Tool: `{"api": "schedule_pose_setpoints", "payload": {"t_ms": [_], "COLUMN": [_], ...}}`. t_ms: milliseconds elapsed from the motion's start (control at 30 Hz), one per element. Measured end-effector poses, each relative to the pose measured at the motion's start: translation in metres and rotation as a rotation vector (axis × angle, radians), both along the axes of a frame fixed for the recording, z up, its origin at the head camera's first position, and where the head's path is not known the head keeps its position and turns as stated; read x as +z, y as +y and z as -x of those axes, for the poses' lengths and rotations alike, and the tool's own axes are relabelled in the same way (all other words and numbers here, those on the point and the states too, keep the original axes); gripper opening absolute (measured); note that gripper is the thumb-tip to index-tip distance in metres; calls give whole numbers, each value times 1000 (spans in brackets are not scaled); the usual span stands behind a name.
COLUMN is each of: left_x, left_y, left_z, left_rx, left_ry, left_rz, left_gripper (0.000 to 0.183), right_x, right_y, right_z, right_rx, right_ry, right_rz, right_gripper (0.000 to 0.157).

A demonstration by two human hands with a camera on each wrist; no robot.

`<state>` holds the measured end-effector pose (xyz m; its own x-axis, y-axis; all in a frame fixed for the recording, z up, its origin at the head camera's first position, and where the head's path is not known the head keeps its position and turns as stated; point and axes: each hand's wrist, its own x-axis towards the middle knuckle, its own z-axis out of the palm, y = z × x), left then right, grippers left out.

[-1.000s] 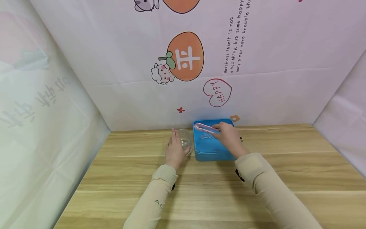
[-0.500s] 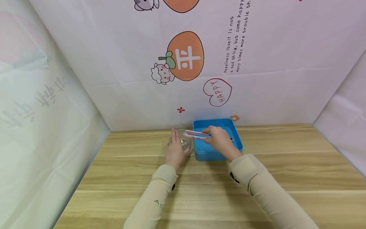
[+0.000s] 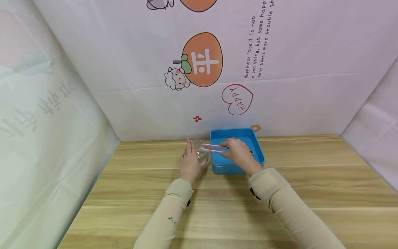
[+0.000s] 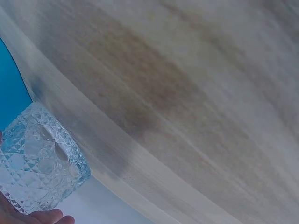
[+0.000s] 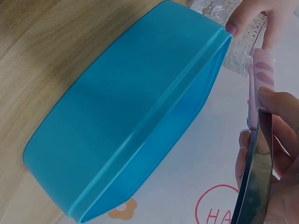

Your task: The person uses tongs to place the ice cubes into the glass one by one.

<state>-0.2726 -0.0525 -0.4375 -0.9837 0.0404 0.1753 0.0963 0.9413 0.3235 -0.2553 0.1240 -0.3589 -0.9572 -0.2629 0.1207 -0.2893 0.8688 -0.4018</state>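
My left hand [image 3: 190,162] holds a clear cut-glass cup [image 3: 202,157], with the thumb on its right side and the fingers on its left. The diamond pattern of the glass [image 4: 42,163] shows in the left wrist view. Kitchen tongs [image 5: 262,70] with pink tips and metal arms are pinched in my right hand [image 3: 240,154]. Their tips are over the cup's mouth, slightly apart. Whether anything lies between them is too small to tell. Beside the cup stands a blue open box [image 3: 233,169], partly covered by my right hand.
The wooden table [image 3: 224,214] ends at a printed white cloth backdrop [image 3: 140,114], close behind cup and box. Another white cloth [image 3: 46,155] hangs at the left. Something small and dark [image 3: 252,152] shows in the box, beside my right wrist.
My right hand has moved left, carrying the tongs from above the clear pieces in the box to the cup. The tongs' tips have since parted slightly. My left hand stays at the cup.
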Motion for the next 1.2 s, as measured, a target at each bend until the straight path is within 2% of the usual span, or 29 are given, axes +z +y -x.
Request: {"api": "schedule_pose_setpoints", "payload": {"t_ms": [567, 767, 933, 1200], "left_x": [1, 3, 3, 2], "left_y": [2, 2, 2, 1], "left_z": [0, -1, -1, 0], "left_rx": [10, 4, 0, 2], "left_ry": [-25, -30, -24, -15], "left_rz": [-13, -14, 0, 5], "left_gripper": [94, 94, 94, 93], "right_x": [-5, -5, -6, -17], "right_y": [3, 7, 13, 26], "right_z": [3, 3, 6, 14], "right_rx": [8, -19, -74, -228], "right_ry": [41, 47, 62, 73], "right_rz": [17, 42, 68, 77], "right_gripper": [38, 40, 39, 43]}}
